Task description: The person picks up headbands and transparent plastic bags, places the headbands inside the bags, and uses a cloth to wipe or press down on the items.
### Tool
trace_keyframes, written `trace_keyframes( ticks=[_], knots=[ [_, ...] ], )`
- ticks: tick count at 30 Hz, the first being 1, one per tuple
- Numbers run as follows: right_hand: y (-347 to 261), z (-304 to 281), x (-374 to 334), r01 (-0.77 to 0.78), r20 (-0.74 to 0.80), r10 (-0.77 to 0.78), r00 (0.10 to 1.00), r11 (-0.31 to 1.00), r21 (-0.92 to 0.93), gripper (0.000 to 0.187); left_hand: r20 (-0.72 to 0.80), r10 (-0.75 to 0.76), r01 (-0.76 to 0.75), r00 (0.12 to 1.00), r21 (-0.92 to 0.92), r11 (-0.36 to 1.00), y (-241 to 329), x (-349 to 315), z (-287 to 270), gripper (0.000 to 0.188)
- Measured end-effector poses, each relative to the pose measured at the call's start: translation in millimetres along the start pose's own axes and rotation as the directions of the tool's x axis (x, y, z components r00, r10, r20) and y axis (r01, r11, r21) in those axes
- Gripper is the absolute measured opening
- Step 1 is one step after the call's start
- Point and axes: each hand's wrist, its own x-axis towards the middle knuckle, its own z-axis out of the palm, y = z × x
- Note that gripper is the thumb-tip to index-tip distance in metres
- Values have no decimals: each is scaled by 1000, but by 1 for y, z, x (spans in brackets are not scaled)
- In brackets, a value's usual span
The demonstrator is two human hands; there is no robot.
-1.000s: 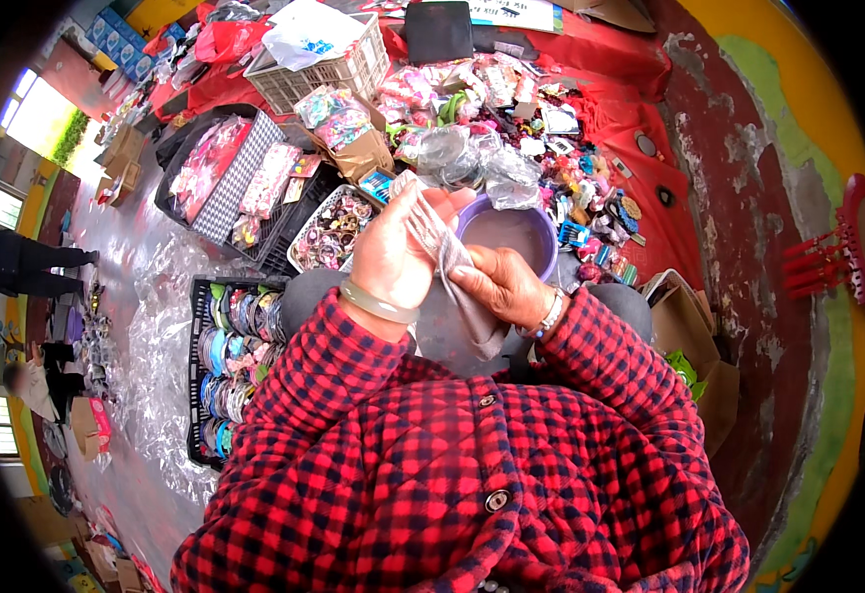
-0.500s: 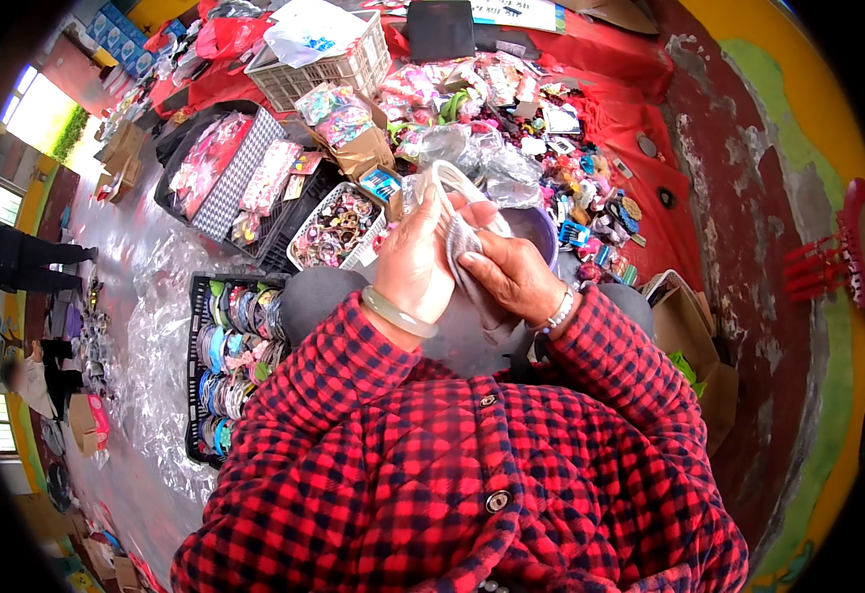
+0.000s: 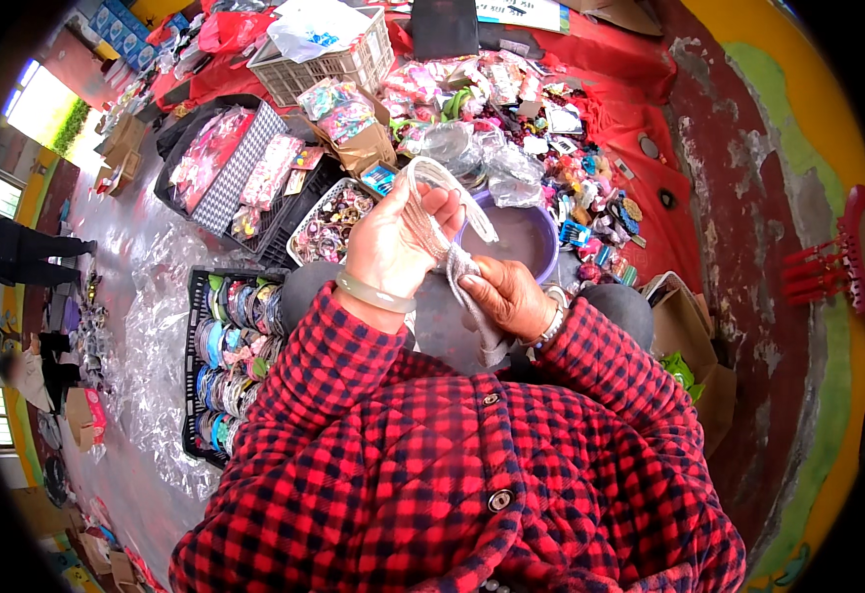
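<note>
A whitish curved band, seemingly a headband (image 3: pixel 430 173), stands up in front of me in a loop. My left hand (image 3: pixel 389 243), palm turned up, holds it between thumb and curled fingers. A grey cloth (image 3: pixel 487 331) is pinched in my right hand (image 3: pixel 513 299), its loose end hanging down towards my lap. The top of the cloth is bunched close to the left fingers. Whether it wraps around the band there I cannot tell. Just beyond both hands stands a purple basin (image 3: pixel 548 255) with greyish contents.
To my left is a black crate (image 3: pixel 195 371) of many headbands. Ahead stand a white basket (image 3: pixel 299 247) of small accessories and a pale plastic crate (image 3: pixel 378 54). Packaged trinkets lie heaped on red cloth (image 3: pixel 640 99). A cardboard box (image 3: pixel 694 331) is at right; a person (image 3: pixel 27 255) stands far left.
My left hand has moved left and slightly lower, away from the right. The band has tilted over and spread into a wider loop. More of the purple basin now shows.
</note>
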Motion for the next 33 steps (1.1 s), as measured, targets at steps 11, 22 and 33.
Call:
trace_keyframes(
  ticks=[11,22,33],
  knots=[
    [36,-69,-11,42,-179,72,981,826,562,37,2,334,-326,943,216,920,46,-4,4,33],
    [-15,-80,19,102,-400,-23,916,979,176,21,150,-5,-100,989,684,723,-12,7,-32,26],
    [-15,-38,16,16,-431,40,902,992,126,29,243,193,-300,951,563,770,-43,17,-42,44]
  ],
)
